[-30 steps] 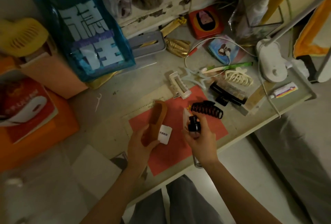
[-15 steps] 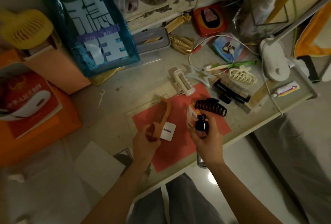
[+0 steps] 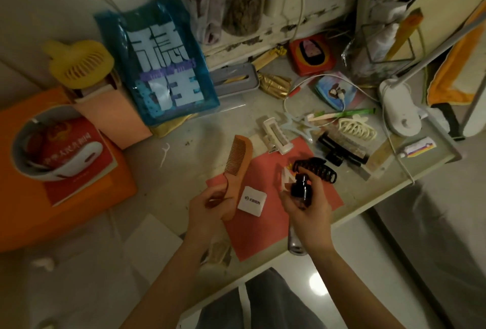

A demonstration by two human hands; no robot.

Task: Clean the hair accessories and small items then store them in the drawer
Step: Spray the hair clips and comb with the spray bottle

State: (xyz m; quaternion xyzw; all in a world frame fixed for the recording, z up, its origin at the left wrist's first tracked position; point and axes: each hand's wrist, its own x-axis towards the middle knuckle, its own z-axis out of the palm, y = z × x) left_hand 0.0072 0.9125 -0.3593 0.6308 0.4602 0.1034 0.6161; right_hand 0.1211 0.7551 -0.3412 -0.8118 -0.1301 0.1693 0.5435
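My left hand (image 3: pixel 207 206) grips the handle of an orange-brown comb (image 3: pixel 238 160), held upright with its teeth facing left. My right hand (image 3: pixel 307 205) holds a small spray bottle with a dark cap (image 3: pixel 301 186); its clear body runs down under my palm. Both hover over a red mat (image 3: pixel 263 229) on the table. A white square packet (image 3: pixel 252 201) lies on the mat between my hands. A black claw clip (image 3: pixel 315 169) rests just beyond my right hand. Farther back lie a white clip (image 3: pixel 277 134), a pale star-shaped clip (image 3: pixel 298 125), a cream claw clip (image 3: pixel 356 127) and a long dark clip (image 3: pixel 342 148).
A blue printed bag (image 3: pixel 163 66) leans at the back left, next to a yellow fan (image 3: pixel 81 63) and orange boxes (image 3: pixel 65 197). A grey tray (image 3: pixel 234 79), red tin (image 3: pixel 311 54), white cable (image 3: pixel 297 87), toothbrush (image 3: pixel 342 114), lamp base (image 3: pixel 399 110) and small tube (image 3: pixel 418 148) crowd the back and right.
My left hand has turned the comb from flat-side view to upright with its teeth showing, and lifted it slightly away. The right hand keeps the spray bottle pointed toward it.
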